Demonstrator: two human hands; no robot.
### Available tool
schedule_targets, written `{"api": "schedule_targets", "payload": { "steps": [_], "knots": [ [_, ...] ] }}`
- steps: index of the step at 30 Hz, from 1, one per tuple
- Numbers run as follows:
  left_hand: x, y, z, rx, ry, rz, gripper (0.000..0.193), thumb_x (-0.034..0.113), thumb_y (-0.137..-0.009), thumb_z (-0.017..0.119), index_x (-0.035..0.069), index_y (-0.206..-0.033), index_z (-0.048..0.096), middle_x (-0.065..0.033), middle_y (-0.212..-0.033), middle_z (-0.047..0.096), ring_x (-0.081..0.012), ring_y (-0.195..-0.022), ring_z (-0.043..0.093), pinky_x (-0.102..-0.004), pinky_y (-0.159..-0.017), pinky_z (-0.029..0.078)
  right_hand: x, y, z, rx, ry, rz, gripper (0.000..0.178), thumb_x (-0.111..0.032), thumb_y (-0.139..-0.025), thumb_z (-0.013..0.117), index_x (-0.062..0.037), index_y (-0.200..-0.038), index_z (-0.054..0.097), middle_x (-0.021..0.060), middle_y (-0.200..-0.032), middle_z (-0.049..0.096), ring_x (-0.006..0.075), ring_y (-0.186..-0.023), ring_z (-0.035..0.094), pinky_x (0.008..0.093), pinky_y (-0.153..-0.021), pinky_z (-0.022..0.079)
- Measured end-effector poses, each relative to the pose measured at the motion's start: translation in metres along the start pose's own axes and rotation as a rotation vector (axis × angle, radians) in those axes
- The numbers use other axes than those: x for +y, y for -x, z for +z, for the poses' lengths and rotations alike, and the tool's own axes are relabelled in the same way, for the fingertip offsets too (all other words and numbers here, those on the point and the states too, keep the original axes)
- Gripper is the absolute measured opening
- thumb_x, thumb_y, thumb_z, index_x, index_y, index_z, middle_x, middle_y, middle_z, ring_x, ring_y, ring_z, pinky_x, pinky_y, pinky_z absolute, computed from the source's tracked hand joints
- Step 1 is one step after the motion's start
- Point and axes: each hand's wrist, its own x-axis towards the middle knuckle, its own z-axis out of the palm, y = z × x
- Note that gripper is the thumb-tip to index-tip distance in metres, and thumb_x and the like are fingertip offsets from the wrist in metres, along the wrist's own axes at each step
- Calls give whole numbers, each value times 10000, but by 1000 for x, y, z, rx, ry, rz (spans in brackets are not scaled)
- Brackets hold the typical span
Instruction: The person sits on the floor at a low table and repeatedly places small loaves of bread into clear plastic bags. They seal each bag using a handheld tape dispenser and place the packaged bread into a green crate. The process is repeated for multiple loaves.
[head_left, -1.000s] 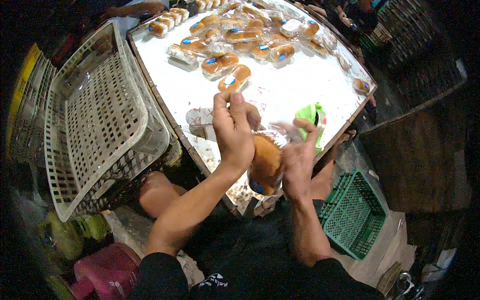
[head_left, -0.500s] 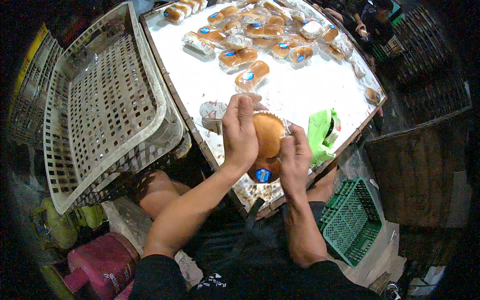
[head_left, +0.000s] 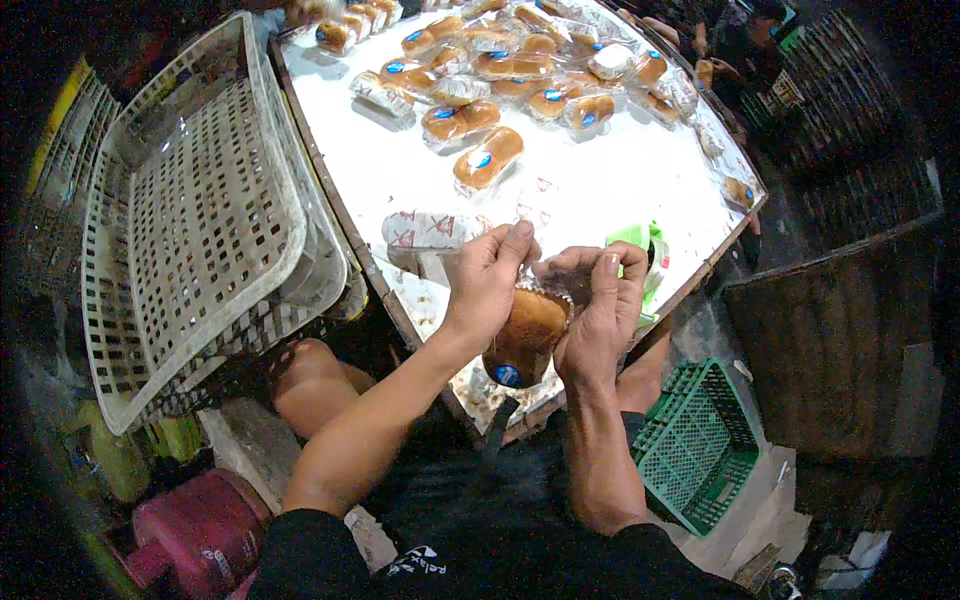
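A brown bread bun in a clear plastic bag (head_left: 527,335), with a round blue sticker at its lower end, hangs between my hands over the table's near corner. My left hand (head_left: 483,292) pinches the bag's upper end between thumb and fingers. On the other side of that end, my right hand (head_left: 603,310) is closed on the plastic, its thumb up. Just beyond my left hand lies a white wrapped bread with red print (head_left: 425,230). A bright green tape dispenser (head_left: 630,238) stands behind my right hand, which partly covers it.
Many bagged buns (head_left: 515,65) are heaped across the far part of the white table (head_left: 350,160). A large pale plastic crate (head_left: 200,190) stands along its left side. At lower right sits a green basket (head_left: 700,445). Another person's hand (head_left: 722,72) shows at far right.
The bagged bun has dropped lower and tilted. Both hands have shifted to the bag's upper end, gathering the plastic. The white wrapped bread is less hidden now.
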Motion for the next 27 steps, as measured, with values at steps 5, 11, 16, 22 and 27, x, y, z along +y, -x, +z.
{"api": "schedule_targets", "payload": {
  "steps": [5,11,16,22,27],
  "knots": [
    [2,28,22,-52,-303,525,220,162,-906,628,-6,-1039,575,-151,-1010,573,-280,-922,557,-374,-811,454,-6,-9,-10,27,-22,2,131,-193,-1022,442,-67,-1011,407,116,-761,656,175,-742,635,317,-743,518],
    [-4,20,13,-92,4,-86,223,175,-949,596,-31,-883,649,-83,-800,649,-140,-759,591,-293,-715,473,26,0,-16,95,452,-293,392,-88,-975,469,54,-1338,417,185,-1171,618,264,-1062,616,358,-931,470],
    [-5,20,5,-41,-153,129,271,245,-932,630,-24,-910,646,-104,-815,640,-175,-776,594,-293,-745,476,12,13,-22,-202,657,-1,386,-141,-945,551,10,-1298,514,221,-1267,573,333,-1153,570,365,-963,440],
    [-10,5,-14,-182,-218,166,299,281,-891,678,-11,-830,656,-116,-881,571,-199,-898,541,-318,-778,445,-13,6,-4,-106,494,73,200,-39,-838,649,-24,-1036,625,120,-975,623,280,-851,594,411,-871,436],
    [-2,16,-7,-133,-220,253,254,220,-868,704,9,-754,619,-102,-999,556,-198,-898,530,-318,-810,429,-6,10,-20,-154,1085,-549,215,-11,-749,664,-15,-957,610,120,-961,576,308,-931,542,429,-827,420]
  ]
}}
